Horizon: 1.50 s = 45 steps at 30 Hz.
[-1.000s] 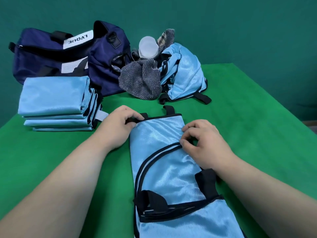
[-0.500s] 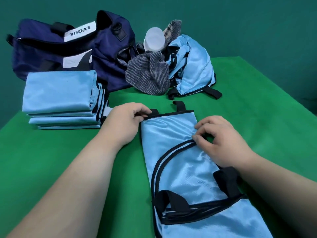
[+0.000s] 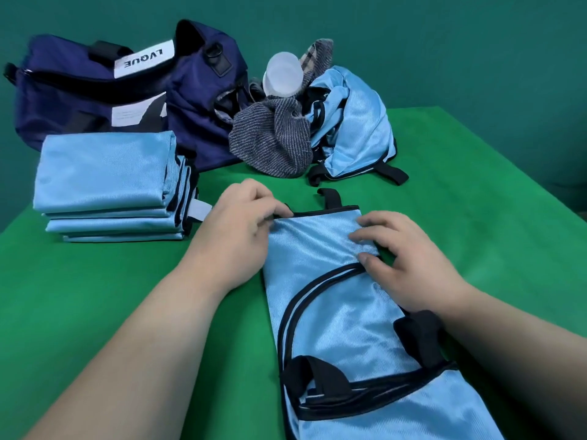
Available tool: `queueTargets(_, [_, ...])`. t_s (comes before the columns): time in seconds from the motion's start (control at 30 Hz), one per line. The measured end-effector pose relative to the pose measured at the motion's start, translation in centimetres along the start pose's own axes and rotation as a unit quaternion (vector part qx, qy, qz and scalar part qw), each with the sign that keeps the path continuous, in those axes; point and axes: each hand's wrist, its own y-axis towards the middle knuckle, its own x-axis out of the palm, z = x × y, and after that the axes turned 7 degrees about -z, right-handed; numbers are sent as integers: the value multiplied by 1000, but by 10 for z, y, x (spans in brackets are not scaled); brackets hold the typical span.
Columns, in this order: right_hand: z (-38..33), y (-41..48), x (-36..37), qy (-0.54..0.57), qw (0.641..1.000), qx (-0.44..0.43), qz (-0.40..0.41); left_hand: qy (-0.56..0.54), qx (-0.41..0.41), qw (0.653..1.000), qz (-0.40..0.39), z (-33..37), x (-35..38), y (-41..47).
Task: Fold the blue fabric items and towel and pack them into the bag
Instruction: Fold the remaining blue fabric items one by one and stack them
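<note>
The green cloth-covered table [image 3: 95,296] fills most of the view, with bare room along its left side in front of the stack and a wide bare stretch to the right, out to the far right edge where it meets the teal wall [image 3: 413,33]. At the back left lies the navy bag [image 3: 79,100], a soft duffel with black straps and a white label; its top gapes open, but what is inside cannot be made out. Running from the near edge toward the middle lies a long blue fabric item [image 3: 333,312], shiny woven cloth folded into a narrow strip, edged in black piping with black strap loops. In front of the bag, just touching it, sits a stack of folded blue items [image 3: 104,173], squared flat and layered, black edges facing right. Behind the strip, a crumpled blue item [image 3: 359,131] is heaped loosely, its black straps trailing onto the table. Leaning against it is the towel [image 3: 273,141], grey, striped and nubby, bunched up, with a translucent plastic container [image 3: 282,77] lying on top. The left hand [image 3: 241,233] has its fingers curled round the strip's far left corner at the black binding. The right hand [image 3: 409,265] pinches the strip's right edge between bent fingers and thumb, puckering the cloth there.
</note>
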Motion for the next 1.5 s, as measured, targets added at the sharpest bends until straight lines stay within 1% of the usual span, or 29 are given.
queueTargets(0.03, [1,0,-1,-12,1000,-1,-12,10,20,999,-26,6,-1,-3])
queueTargets(0.1, [1,1,-2,-25,999,7,-38,36,38,993,-107,15,2,-6])
queueTargets(0.17, [1,3,-3,-26,998,18,-54,78,29,978,-189,18,8,-6])
queueTargets(0.2, [1,4,-3,-29,998,22,-55,93,18,972,-217,16,10,-5])
queueTargets(0.27, [0,5,-2,-30,998,33,-54,88,4,967,-238,11,12,-4])
queueTargets(0.4, [1,6,0,-41,996,42,-66,48,11,973,-226,2,12,-6])
queueTargets(0.5, [2,6,-1,-17,997,36,-67,-1,27,984,-179,-4,15,-12])
queueTargets(0.57, [1,6,-3,34,997,45,-50,-36,23,990,-132,-3,15,-21])
queueTargets(0.63, [-4,0,-9,115,990,81,-24,-80,-10,994,-80,6,14,-36])
queueTargets(0.73, [-21,-19,-23,244,959,145,23,-171,-79,982,-25,27,7,-75])
queueTargets(0.8, [-29,-43,-31,297,942,157,30,-212,-94,973,-1,43,1,-105])
queueTargets(0.87, [-36,-75,-34,322,935,149,32,-201,-92,975,-3,58,-5,-133])
queueTargets(1.0, [-50,-133,-35,367,917,127,88,-116,-70,989,-60,82,-6,-178])
queueTargets(1.03, [-53,-143,-34,363,919,123,91,-93,-63,991,-74,88,-5,-186])
queueTargets(1.1, [-58,-159,-32,329,934,114,79,-70,-60,992,-85,99,-4,-198])
queueTargets(1.2, [-59,-171,-28,207,970,107,60,-54,-63,993,-79,109,-1,-208])
queueTargets(1.27, [-62,-174,-29,118,987,97,46,-40,-59,994,-78,111,3,-209])
queueTargets(1.37, [-67,-174,-29,27,997,70,6,-23,-71,995,-70,113,8,-208])
queueTargets(1.43, [-70,-174,-29,8,997,73,-8,4,-75,995,-69,114,9,-205])
queueTargets(1.5, [-70,-173,-29,2,997,78,-10,23,-83,992,-88,115,11,-203])
